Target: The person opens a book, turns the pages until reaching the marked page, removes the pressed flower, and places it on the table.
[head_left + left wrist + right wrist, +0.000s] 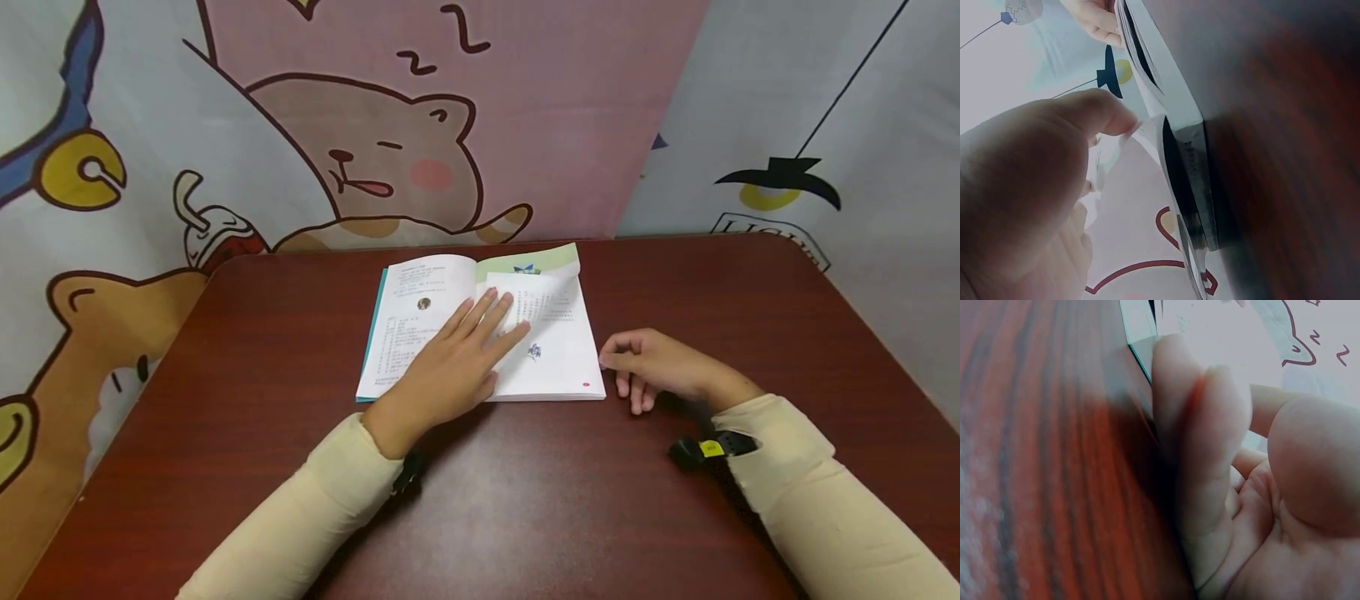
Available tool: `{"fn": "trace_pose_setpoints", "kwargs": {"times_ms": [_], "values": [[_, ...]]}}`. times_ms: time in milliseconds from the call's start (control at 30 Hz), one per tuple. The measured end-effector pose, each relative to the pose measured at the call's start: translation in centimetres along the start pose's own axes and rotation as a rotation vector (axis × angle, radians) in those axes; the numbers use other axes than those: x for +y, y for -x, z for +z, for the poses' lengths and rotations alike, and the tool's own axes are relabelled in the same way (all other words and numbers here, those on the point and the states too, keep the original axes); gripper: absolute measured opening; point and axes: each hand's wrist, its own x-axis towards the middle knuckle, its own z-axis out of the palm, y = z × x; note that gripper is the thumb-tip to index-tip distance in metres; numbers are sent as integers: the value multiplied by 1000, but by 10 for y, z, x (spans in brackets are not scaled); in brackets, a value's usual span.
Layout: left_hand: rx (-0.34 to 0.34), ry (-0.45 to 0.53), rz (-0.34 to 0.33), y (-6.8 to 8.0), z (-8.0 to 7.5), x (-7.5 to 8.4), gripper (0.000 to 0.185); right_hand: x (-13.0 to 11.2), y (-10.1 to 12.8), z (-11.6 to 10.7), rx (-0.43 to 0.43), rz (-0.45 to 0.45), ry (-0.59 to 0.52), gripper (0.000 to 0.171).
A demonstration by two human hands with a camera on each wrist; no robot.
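Dark red-brown wood grain covers the counter, seen from above by a person wearing cream sleeves. An open book lies flat near the counter's far middle, its pages white with small print and a green band along the top of the right page.

The left hand lies palm down across the book's middle, fingers straight and spread, pressing on the pages; its grip is open and holds nothing. Under its fingertips a loose page curls up slightly from the right side.

The right hand rests on the counter just beside the book's lower right corner, fingers loosely curled downward, with nothing in its grip. Whether a fingertip touches the book's edge cannot be told.

A black band with a yellow tag sits at the right wrist. Behind the counter hangs a cloth backdrop printed with a sleeping cartoon bear.
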Motion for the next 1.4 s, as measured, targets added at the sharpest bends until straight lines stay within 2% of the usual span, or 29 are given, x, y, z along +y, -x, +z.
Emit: {"fn": "trace_pose_setpoints", "kwargs": {"times_ms": [300, 567, 867, 1400], "values": [[21, -4, -26, 2, 2, 1, 65, 2, 0, 0, 2, -3, 9, 29], [-23, -57, -106, 3, 1, 1, 64, 0, 0, 0, 2, 4, 12, 29], [-41, -63, -104, 4, 1, 1, 64, 1, 0, 0, 2, 5, 14, 30], [-120, -20, -194, 5, 1, 0, 72, 0, 0, -1, 13, 10, 20, 29]]}}
